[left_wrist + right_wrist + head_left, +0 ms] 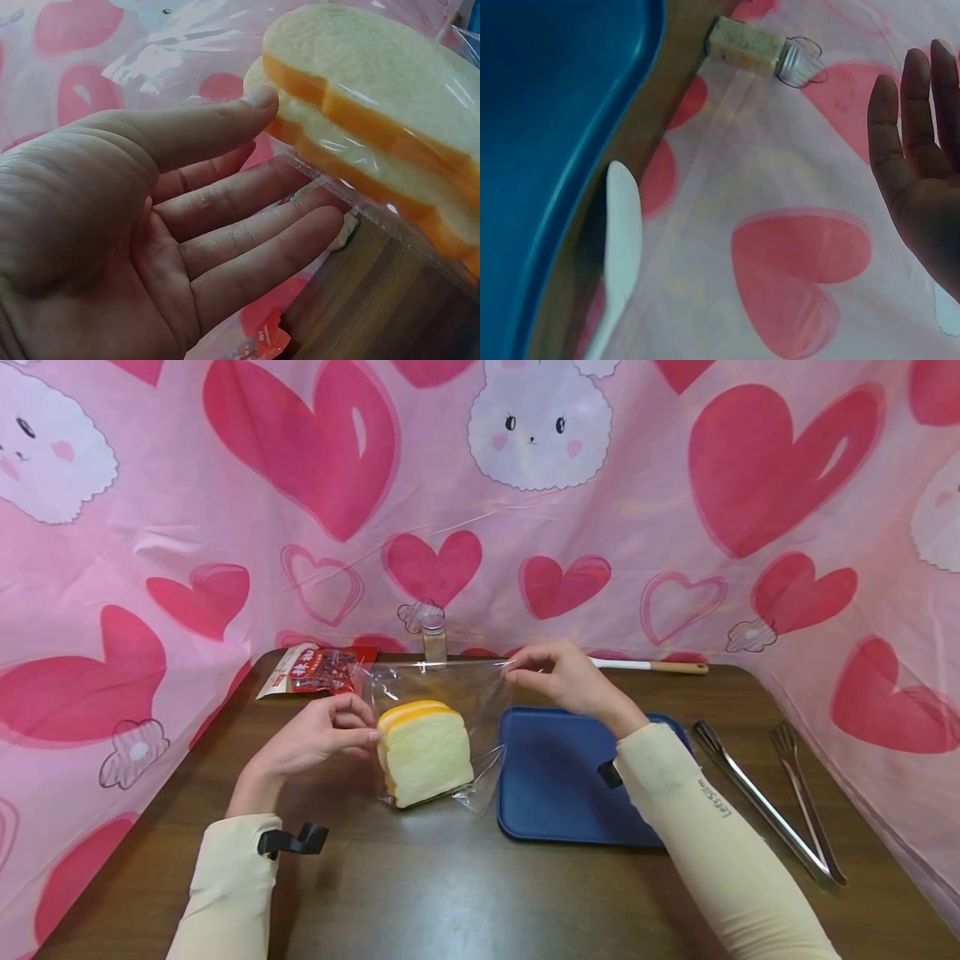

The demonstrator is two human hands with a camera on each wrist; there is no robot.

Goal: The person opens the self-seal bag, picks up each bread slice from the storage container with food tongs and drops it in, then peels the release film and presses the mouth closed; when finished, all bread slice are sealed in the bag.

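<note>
Two slices of bread [429, 760] with orange crusts lie together inside a clear plastic bag [480, 693], held up above the table. My left hand [322, 735] holds the bag's left side, thumb against the edge of the slices. In the left wrist view, that thumb touches the film by the bread [375, 67], and the other fingers reach out below it. At the bag's upper right corner, my right hand [566, 681] pinches the film between thumb and fingers. The right wrist view shows only part of that hand [922, 165], without the pinched corner.
A blue tray [577, 777] lies right of the bag, under the right forearm. Farther right are metal tongs [765, 793]. Along the back stand a seasoning jar [434, 643], a red and white food packet [322, 669] and a white utensil with a wooden handle [675, 667].
</note>
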